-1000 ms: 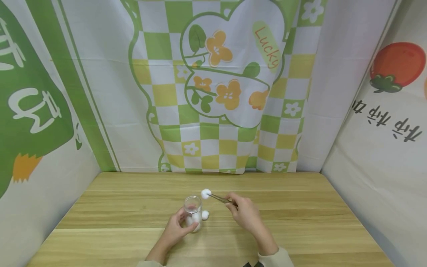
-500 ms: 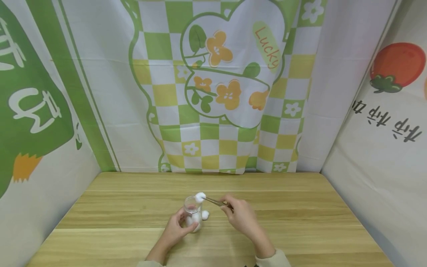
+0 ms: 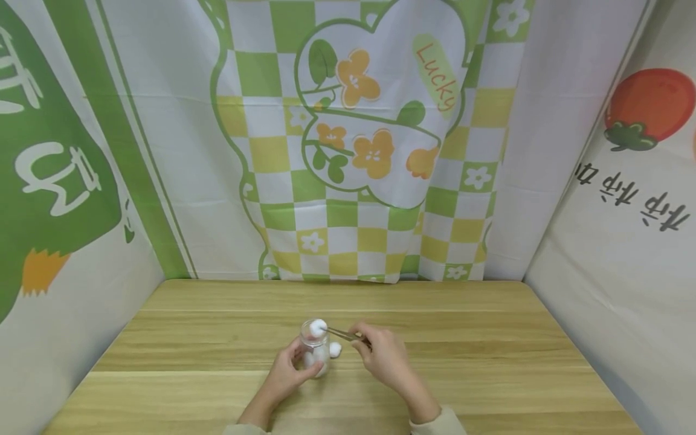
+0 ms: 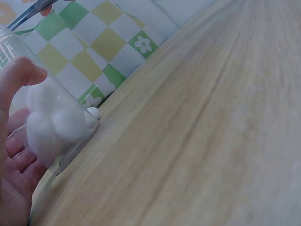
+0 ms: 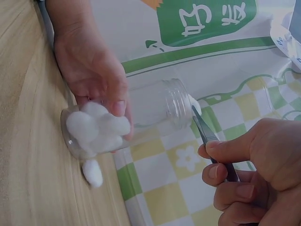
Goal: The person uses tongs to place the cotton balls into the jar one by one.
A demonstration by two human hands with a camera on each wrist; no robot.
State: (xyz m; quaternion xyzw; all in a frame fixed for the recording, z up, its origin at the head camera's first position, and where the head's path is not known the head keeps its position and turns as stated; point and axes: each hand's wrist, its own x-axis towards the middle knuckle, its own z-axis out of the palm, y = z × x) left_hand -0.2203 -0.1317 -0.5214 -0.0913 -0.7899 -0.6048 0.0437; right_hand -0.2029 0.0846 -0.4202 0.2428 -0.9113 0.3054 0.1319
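My left hand [image 3: 285, 371] grips a clear glass jar [image 3: 306, 342] that stands upright on the table, thumb and fingers round its lower side. Several white cotton balls [image 5: 96, 127] lie in the bottom of the jar. With my right hand [image 3: 385, 356] I pinch metal tweezers [image 3: 344, 335] between thumb and fingers. One cotton ball [image 3: 318, 328] sits at the tweezer tips, right at the jar's mouth. In the right wrist view that ball is partly hidden behind the rim and the tips. Another loose cotton ball [image 3: 335, 350] rests on the wood beside the jar's right side.
The wooden table [image 3: 478, 350] reaches back to a hanging checkered cloth [image 3: 342, 241] with flowers and the word "Lucky". Printed cloth panels [image 3: 614, 254] close in both sides.
My right hand has moved left with the tweezers, carrying the cotton ball from right of the jar to its mouth. The left hand, jar and loose ball stay put.
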